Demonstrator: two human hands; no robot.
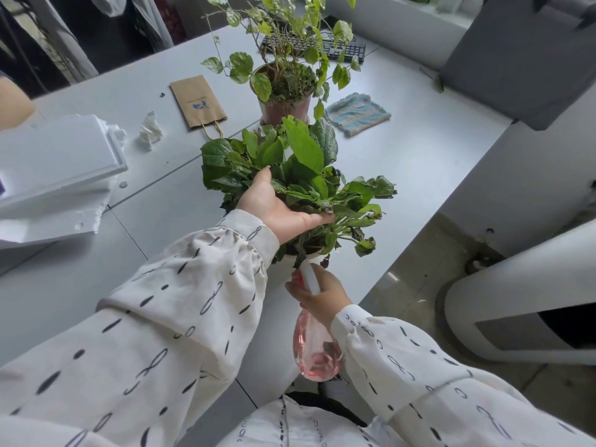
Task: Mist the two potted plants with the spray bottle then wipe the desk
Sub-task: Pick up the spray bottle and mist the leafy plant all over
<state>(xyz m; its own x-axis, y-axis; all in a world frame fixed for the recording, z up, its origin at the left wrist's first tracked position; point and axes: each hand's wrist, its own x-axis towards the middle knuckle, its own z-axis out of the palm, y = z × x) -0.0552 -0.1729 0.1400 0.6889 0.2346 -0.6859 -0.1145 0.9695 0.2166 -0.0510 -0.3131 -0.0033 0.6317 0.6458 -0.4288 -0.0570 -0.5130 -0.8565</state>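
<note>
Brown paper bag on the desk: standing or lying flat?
Lying flat. The paper bag shows its printed face up on the desk, collapsed, with its handles lying on the surface.

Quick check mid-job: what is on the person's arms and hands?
The left sleeve and right sleeve are loose, long and off-white, printed with dark dashes and loop marks, and gathered into banded cuffs. The left hand and right hand are bare: no gloves, and no rings or watch show.
</note>
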